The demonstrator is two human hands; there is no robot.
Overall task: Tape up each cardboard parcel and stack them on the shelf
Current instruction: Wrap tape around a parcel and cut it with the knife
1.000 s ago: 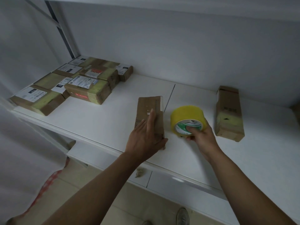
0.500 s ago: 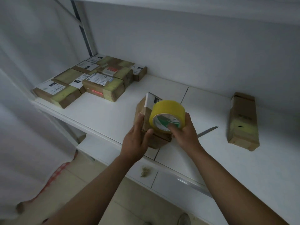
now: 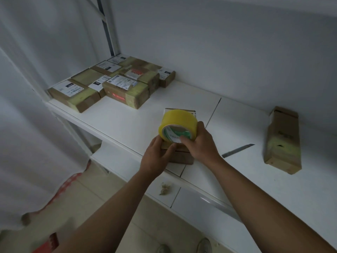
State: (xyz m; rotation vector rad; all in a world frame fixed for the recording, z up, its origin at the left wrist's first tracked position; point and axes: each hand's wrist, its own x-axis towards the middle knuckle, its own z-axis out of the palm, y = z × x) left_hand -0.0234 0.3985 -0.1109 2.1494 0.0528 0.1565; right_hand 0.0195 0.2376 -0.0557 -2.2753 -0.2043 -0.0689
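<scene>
A small cardboard parcel lies at the front edge of the white shelf, mostly hidden by my hands and the tape. My right hand grips a yellow tape roll with fingers in its core and holds it on top of the parcel. My left hand holds the parcel's near left side, thumb up against the roll's lower edge. Whether a tape end is pulled out is hidden.
Several taped parcels are grouped at the shelf's back left. A tall taped box lies at the right. A knife blade lies on the shelf between it and my right hand. A lower shelf and the floor are below.
My right hand carried the tape roll from the shelf surface onto the parcel. The parcel was turned and now lies flat under the roll; my left hand shifted to its near side.
</scene>
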